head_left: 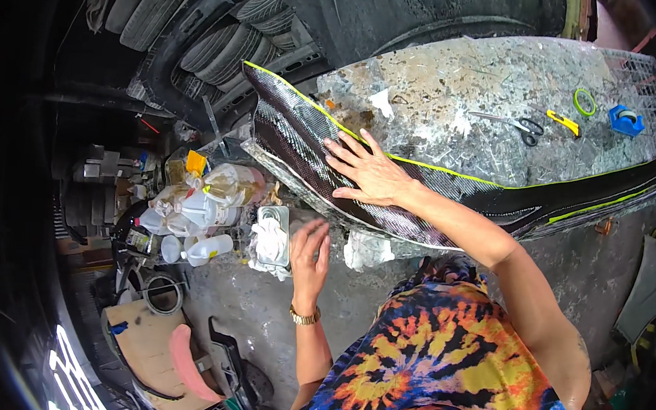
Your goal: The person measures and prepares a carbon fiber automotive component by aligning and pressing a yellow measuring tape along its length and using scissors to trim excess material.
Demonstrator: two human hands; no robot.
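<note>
A long, curved black carbon-fibre panel (302, 137) lies along the near side of the worktable. Yellow-green tape (454, 172) runs along its far edge. My right hand (373, 176) is spread flat on the panel's woven surface, left of its middle, with the fingers apart. Off the panel's near edge, my left hand (310, 259) hangs in the air with nothing visible in it. Its fingers are slightly bent, a little apart and partly blurred. Beside it stands a metal tray (284, 218) holding crumpled white cloth (268, 239).
On the worktable (445, 83) lie black-handled scissors (530, 130), a yellow cutter (564, 123), a green tape roll (585, 102) and a blue tape dispenser (626, 120). Plastic bottles (209, 249) crowd the left. Tyres (154, 10) are stacked behind; cardboard (140, 337) lies lower left.
</note>
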